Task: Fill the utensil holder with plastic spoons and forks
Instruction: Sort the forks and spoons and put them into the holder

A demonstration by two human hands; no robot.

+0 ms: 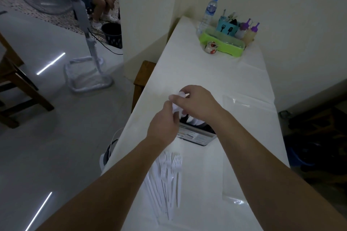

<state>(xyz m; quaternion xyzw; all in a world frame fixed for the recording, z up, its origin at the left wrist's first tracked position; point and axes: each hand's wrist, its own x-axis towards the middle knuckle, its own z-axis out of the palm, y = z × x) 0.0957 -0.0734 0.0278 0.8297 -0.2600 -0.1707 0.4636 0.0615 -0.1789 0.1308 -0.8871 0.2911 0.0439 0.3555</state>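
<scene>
- Left hand (163, 124) and right hand (195, 102) both pinched on white plastic spoons (176, 106), above utensil holder (197, 135).
- White plastic forks (170, 176) piled on table (216, 73), nearer the person than holder.

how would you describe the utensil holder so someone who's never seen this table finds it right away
On the long white table, look at the middle stretch, just beyond the pile of white plastic forks. The utensil holder is the dark box with a pale labelled front, white plastic utensils sticking out of it, under both hands. It is the only dark container on the table; the teal caddy stands at the far end.
</scene>
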